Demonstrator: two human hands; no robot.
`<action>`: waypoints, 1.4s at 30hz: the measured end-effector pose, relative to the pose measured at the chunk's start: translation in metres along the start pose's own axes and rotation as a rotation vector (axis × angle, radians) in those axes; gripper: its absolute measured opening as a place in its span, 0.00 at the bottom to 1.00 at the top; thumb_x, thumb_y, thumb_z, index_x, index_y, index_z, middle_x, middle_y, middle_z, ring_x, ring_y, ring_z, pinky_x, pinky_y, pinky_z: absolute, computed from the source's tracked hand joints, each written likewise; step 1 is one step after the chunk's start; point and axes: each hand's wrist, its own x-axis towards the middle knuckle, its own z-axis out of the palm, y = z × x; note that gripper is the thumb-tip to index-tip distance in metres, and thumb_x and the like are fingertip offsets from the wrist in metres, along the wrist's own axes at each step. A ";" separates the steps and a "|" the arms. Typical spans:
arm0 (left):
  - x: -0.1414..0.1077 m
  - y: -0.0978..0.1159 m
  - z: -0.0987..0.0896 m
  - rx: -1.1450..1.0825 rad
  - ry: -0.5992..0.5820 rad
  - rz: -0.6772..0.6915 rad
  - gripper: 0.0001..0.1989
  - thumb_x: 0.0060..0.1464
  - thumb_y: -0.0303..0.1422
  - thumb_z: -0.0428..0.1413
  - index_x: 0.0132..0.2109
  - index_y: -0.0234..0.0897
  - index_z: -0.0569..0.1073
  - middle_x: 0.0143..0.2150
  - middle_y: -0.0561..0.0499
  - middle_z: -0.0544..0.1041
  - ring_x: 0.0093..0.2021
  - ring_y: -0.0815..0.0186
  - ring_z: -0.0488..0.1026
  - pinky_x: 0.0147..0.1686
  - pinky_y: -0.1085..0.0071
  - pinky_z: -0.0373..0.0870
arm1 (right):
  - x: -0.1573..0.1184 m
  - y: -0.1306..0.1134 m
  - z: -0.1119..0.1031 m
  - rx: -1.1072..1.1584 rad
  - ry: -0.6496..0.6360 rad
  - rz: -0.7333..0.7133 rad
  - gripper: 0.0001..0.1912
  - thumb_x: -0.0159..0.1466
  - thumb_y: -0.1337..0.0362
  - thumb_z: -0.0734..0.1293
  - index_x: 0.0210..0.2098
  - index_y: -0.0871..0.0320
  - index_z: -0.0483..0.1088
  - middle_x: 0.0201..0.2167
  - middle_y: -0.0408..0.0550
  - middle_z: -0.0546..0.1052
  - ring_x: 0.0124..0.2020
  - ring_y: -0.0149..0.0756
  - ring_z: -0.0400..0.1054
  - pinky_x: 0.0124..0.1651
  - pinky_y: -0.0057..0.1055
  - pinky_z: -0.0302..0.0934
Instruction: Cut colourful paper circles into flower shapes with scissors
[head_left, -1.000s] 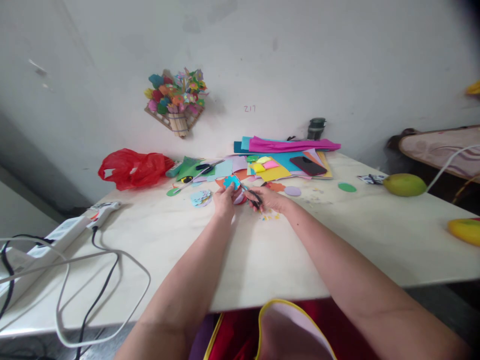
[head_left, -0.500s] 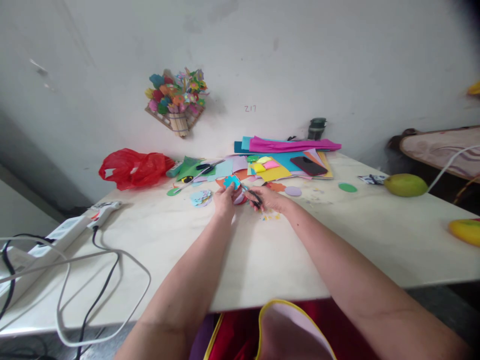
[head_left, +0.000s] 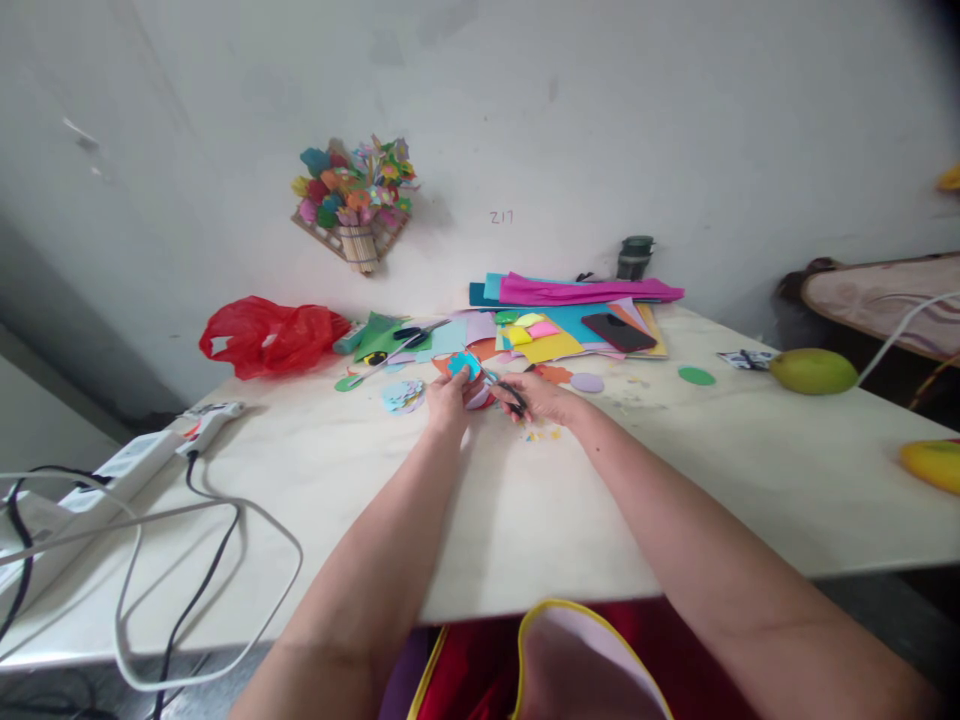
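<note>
Left hand (head_left: 448,398): mine, fingers pinching one blue paper flower (head_left: 463,365) by its near edge, above the middle of the table (head_left: 525,520). Right hand (head_left: 544,397): mine, fingers curled through the handles of one pair of black-handled scissors (head_left: 514,402), blades directed at the flower's right side; I could not tell whether they touched it. Items about the two hands, by the clock: at nine, one pile of pale blue cutouts (head_left: 403,397); between nine and ten, one red plastic bag (head_left: 274,337); between ten and eleven, one second pair of scissors (head_left: 409,336), lying on coloured paper; at two, one dark phone (head_left: 619,332), flat on stacked sheets; at three, one lilac disc (head_left: 586,382), one green disc (head_left: 697,376), one yellow-green fruit (head_left: 814,371); toward four, small paper scraps (head_left: 541,435), near the right hand.
</note>
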 end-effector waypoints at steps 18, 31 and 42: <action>0.001 0.004 -0.004 0.091 -0.030 -0.014 0.09 0.44 0.27 0.68 0.32 0.32 0.75 0.29 0.46 0.80 0.32 0.61 0.81 0.36 0.70 0.74 | -0.004 -0.003 -0.003 0.007 -0.019 -0.003 0.18 0.58 0.52 0.73 0.26 0.57 0.64 0.18 0.39 0.71 0.15 0.25 0.64 0.12 0.19 0.49; 0.000 0.003 -0.003 0.096 -0.012 0.010 0.12 0.41 0.30 0.70 0.30 0.34 0.74 0.27 0.51 0.76 0.27 0.67 0.77 0.35 0.69 0.73 | -0.002 -0.001 -0.002 0.019 -0.011 -0.003 0.19 0.59 0.51 0.73 0.27 0.57 0.64 0.18 0.39 0.71 0.16 0.25 0.64 0.12 0.20 0.50; 0.005 0.001 -0.004 0.129 0.007 0.082 0.11 0.40 0.31 0.70 0.26 0.35 0.74 0.20 0.54 0.72 0.21 0.70 0.70 0.31 0.72 0.71 | 0.001 0.004 -0.001 0.026 -0.002 -0.012 0.19 0.58 0.52 0.73 0.26 0.58 0.64 0.19 0.39 0.71 0.15 0.24 0.65 0.12 0.19 0.49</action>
